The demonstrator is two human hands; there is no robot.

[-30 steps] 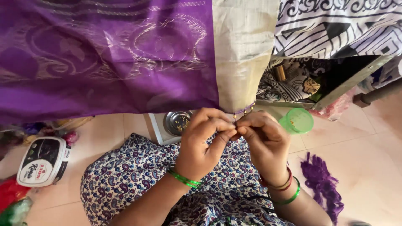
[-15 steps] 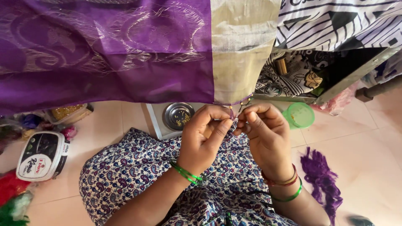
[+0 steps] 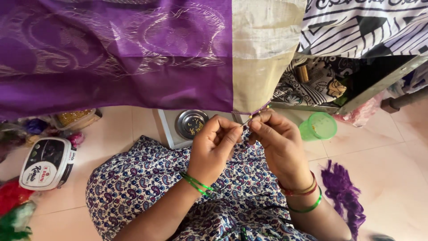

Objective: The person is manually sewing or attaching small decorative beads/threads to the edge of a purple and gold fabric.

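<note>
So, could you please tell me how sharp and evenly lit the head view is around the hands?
Head view: soft daylight, no hard shadows; the left hand and right hand are fairly sharp at the purple cloth hem; the steel bowl shows mild glare; the purple thread bundle at the edge looks softer; wide-angle stretch shows towards the corners.

Purple cloth (image 3: 116,53): we see it cut off by the top and left edges.
Needle or thread between our fingertips (image 3: 256,122): too small to tell.
Red and green tufts (image 3: 13,209), lower left: cropped, blurred.
Steel bowl (image 3: 191,124): far rim hidden behind the cloth.
</note>
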